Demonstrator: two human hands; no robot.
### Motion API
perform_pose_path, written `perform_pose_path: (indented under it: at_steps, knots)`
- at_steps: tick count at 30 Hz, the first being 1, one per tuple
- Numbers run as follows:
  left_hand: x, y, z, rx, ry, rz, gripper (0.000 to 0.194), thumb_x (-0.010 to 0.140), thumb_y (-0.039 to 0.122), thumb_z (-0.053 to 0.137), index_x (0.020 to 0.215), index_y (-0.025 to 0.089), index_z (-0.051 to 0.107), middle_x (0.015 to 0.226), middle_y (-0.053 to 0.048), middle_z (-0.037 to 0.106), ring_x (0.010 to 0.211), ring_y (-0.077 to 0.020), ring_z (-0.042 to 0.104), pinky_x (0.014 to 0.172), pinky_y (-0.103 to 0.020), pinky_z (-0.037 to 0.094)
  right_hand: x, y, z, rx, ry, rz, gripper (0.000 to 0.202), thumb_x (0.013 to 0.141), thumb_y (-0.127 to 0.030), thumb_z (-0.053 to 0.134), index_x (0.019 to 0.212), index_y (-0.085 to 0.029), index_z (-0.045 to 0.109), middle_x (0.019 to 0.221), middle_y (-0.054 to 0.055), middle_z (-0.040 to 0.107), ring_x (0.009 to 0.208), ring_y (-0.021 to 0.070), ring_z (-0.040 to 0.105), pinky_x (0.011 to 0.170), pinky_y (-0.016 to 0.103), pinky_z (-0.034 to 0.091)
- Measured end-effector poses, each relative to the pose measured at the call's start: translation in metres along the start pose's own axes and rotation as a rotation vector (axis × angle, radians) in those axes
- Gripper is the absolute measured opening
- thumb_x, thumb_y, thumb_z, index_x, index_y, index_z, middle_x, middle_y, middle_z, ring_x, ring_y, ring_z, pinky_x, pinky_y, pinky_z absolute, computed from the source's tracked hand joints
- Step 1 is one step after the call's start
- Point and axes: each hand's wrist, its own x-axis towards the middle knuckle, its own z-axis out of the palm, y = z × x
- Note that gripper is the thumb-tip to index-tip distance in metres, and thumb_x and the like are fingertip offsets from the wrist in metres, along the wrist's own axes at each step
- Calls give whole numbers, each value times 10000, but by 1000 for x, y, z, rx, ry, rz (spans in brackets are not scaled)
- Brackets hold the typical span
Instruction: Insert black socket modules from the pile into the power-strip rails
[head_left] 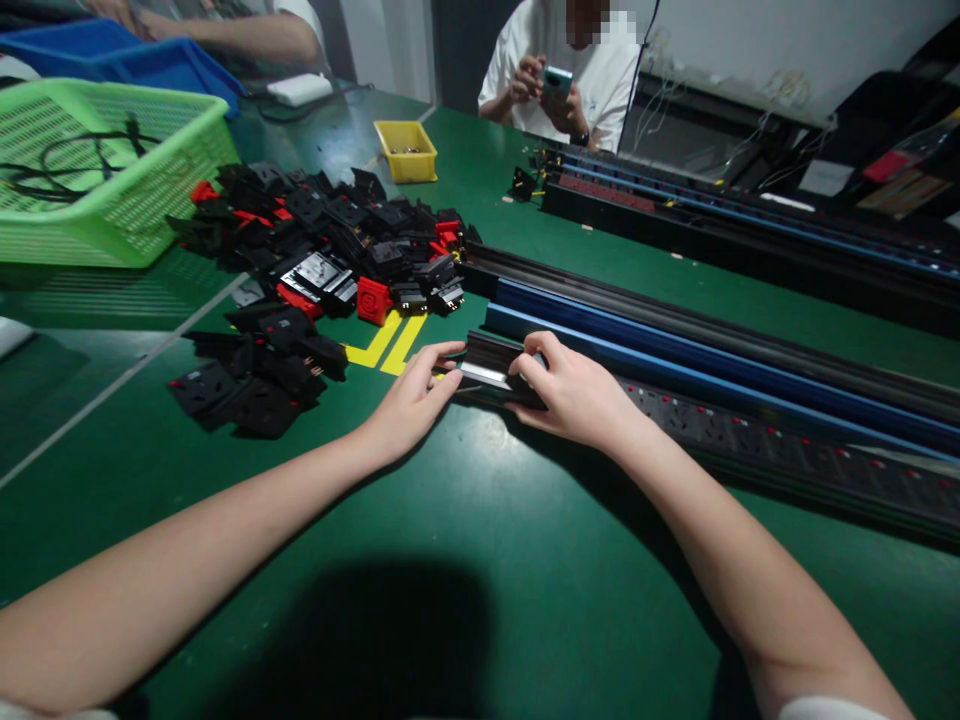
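Observation:
A long black power strip [750, 435] with a row of sockets and small red parts runs from the middle of the table off to the right. At its near end, my left hand [416, 395] is closed around the tip, thumb and fingers on opposite sides. My right hand [574, 390] grips the same strip a little farther right, fingers bent over its upper edge. A bare stretch of dark channel with a bright strip of reflection shows between the hands. Just behind lies a blue rail [600, 335], parallel to the strip. My right fingertips are partly hidden.
Left of centre lies a heap of black and red socket modules [330, 235], with a smaller black pile [262, 375] nearer. A green basket [187, 150] holds cables. Behind stand a yellow box [409, 160], more long strips [675, 220] and a person [517, 60] holding a phone.

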Motion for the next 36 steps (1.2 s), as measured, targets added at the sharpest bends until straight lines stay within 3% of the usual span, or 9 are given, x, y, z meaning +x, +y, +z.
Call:
perform_pose_path:
  at_steps: [13,20,25,31,36]
  knots:
    - [-2,-2,0,95,11,89,454,981,439,452,1360,196,497,1332,-122,577,1198,-248,569,994,-434,488,-1,0,3,14,5,51,324,894,-426,607,1099,-178,567,1179,141,527,775,202,568,674,333,497]
    - [-5,7,-5,466,-5,263,356,1002,362,388,1261,175,547,1237,-120,624,1181,-272,555,1034,-454,435,-2,0,3,-8,-1,42,332,905,-434,593,1106,-170,576,1194,156,528,794,216,573,697,347,503]
    - [-2,7,-12,813,-6,361,362,975,397,430,1172,151,608,1091,-135,674,1052,-317,592,914,-467,444,-2,-1,2,-11,-2,41,334,913,-429,586,1118,-166,575,1188,156,532,800,218,573,698,346,497]
    - [-1,7,-11,957,-13,359,377,973,413,418,1144,146,622,1052,-121,689,1011,-313,611,869,-455,434,-3,0,4,-38,25,16,332,909,-425,596,1105,-158,580,1196,158,536,792,205,557,692,334,487]
    - [-1,6,-11,1002,6,353,314,950,272,408,1150,164,624,1082,-108,698,1032,-291,618,906,-457,430,-2,0,5,-60,48,-5,309,913,-407,592,1087,-152,587,1206,158,540,815,206,552,704,335,483]
